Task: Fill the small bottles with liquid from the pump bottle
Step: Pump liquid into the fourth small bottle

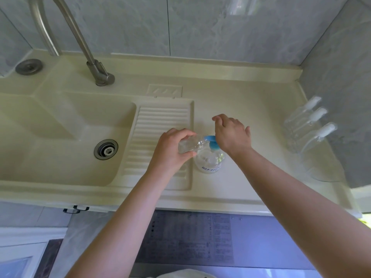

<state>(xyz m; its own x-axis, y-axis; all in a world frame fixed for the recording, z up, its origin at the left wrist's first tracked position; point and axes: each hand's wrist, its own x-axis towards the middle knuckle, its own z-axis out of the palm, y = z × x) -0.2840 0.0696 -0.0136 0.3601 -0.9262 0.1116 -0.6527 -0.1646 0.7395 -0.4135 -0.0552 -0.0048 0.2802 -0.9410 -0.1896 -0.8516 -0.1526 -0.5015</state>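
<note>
Small bottle (187, 145) in left grip (170, 146)

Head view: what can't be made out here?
- Small bottle fill level: clear plastic, left hand wraps it.
- Pump bottle nozzle tip meeting the bottle mouth: blurred, partly under right hand.
- Three spare bottles, contents: transparent, blurred.
- Pump bottle label: too small.

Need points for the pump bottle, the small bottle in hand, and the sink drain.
pump bottle (208, 162), head view, clear body above the label
small bottle (189, 144), head view, clear side wall between the fingers and the nozzle
sink drain (106, 149), head view, centre of the metal strainer
</note>
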